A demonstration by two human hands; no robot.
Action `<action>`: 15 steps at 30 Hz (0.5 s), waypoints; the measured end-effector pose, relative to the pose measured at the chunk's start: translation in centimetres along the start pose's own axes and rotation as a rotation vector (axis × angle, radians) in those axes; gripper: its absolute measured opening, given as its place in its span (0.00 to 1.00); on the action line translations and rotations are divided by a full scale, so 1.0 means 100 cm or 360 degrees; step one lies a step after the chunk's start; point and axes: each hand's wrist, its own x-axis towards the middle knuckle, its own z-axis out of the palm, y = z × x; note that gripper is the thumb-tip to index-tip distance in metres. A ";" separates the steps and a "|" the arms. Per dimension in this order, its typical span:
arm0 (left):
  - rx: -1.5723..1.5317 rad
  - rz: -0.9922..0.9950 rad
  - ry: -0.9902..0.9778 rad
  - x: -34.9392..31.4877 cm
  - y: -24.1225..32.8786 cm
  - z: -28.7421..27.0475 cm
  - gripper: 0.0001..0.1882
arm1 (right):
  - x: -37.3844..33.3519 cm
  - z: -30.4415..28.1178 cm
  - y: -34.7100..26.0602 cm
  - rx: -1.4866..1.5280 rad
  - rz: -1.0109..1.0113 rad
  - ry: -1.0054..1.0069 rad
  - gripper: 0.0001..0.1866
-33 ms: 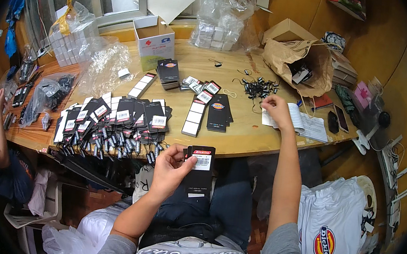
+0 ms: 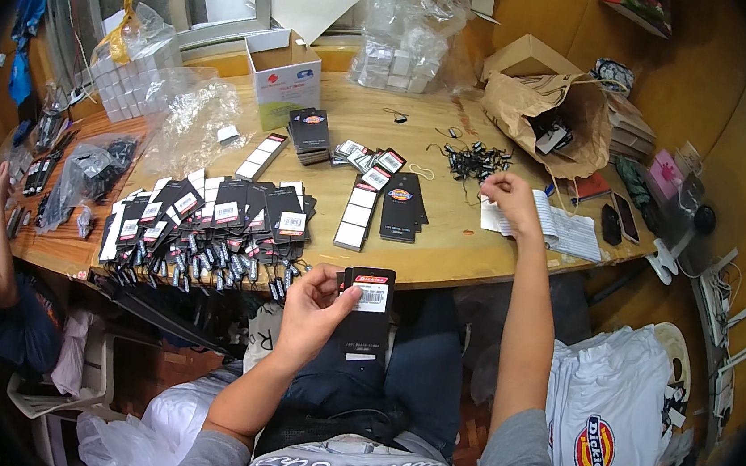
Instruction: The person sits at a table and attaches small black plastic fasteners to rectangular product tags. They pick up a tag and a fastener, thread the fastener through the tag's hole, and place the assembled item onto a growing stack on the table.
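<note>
My left hand is closed round a small stack of black hang tags, held upright above my lap just off the table's front edge. The front tag carries a red strip and a white barcode sticker. At the right, my right hand hovers over an open notebook, its fingertips pinched; what they hold, if anything, is too small to make out. Beside it lies a heap of black tag strings with small plastic seals. A big pile of tags with strings attached spreads across the table's front left.
Black tags and a strip of white stickers lie mid-table. Behind them stand a tag stack and an open carton. A brown paper bag and phone are right. Another person's arm shows far left.
</note>
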 end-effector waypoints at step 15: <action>-0.0190 0.0033 -0.0350 0.019 0.023 0.021 0.09 | -0.083 0.046 -0.108 0.1302 0.0090 -0.0573 0.09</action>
